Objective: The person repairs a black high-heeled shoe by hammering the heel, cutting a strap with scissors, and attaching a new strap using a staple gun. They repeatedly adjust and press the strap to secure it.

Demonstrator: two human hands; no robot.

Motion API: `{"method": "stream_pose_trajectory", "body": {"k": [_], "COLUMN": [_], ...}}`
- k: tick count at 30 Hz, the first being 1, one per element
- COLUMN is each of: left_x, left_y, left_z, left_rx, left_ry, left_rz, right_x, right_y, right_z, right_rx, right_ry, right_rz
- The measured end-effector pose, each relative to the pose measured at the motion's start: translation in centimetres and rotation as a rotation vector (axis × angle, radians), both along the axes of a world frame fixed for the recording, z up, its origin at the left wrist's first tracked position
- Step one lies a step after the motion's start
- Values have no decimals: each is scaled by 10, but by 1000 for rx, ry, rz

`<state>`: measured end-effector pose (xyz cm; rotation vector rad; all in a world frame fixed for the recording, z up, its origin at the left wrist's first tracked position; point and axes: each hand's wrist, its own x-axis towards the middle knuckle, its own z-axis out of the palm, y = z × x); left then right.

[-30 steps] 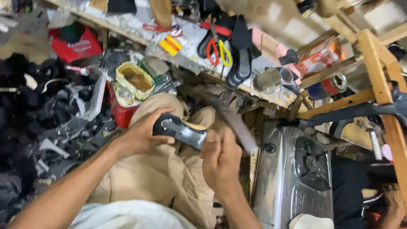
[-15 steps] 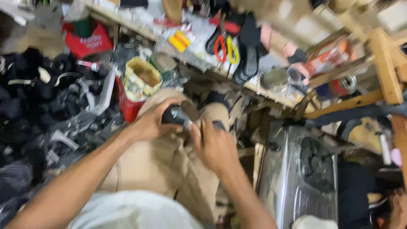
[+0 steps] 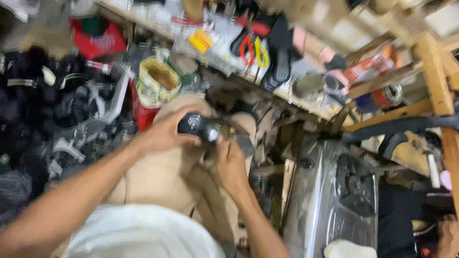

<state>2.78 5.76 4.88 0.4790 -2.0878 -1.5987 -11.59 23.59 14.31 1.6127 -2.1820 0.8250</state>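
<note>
Left hand [image 3: 165, 134] wrapped around the near end of a black shoe sole [image 3: 201, 126], clamped on it over the lap. Right hand [image 3: 229, 160] closed against the sole's right side, fingers curled in; blurred, so exact grip on it hard to tell. Both hands together on the sole, above the tan trousers [image 3: 158, 177].

Versus a second ago: right hand up from below the sole to touching it, hands closer together, sole pulled in toward the knee. Half a second ago roughly the same grip; view now shifted slightly.

Surface at far side: cluttered wooden shelf [image 3: 143, 21] with red-handled scissors [image 3: 246, 50] just beside yellow-handled scissors [image 3: 261, 51], a yellow packet [image 3: 201, 40], dark soles [image 3: 277, 62]. Open tin [image 3: 158, 79] with brown contents near the left knee, on a red box [image 3: 143, 114]. Pile of black shoe parts [image 3: 52, 110] on the floor at left. Metal machine casing [image 3: 334, 205] at right, wooden frame [image 3: 437, 86] beyond it. White shirt [image 3: 138, 234] at near edge.
</note>
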Motion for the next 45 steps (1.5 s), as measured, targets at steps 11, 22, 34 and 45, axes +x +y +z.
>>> {"method": "stream_pose_trajectory", "body": {"k": [11,22,34,45], "left_x": [4,8,8,1], "left_y": [8,14,-3,57], "left_z": [0,6,60,17], "left_rx": [-156,-151,-412,-424], "left_ry": [-62,-44,-3,108], "left_rz": [124,111,-186,166], "right_x": [21,30,56,56], "right_y": [8,19,68,-9], "right_z": [-23,-14,-29,-25], "right_rx": [68,-13,119,-53], "right_ry": [-1381,-1289,-453,-185], "right_rz": [-133,-35,331,-114]}}
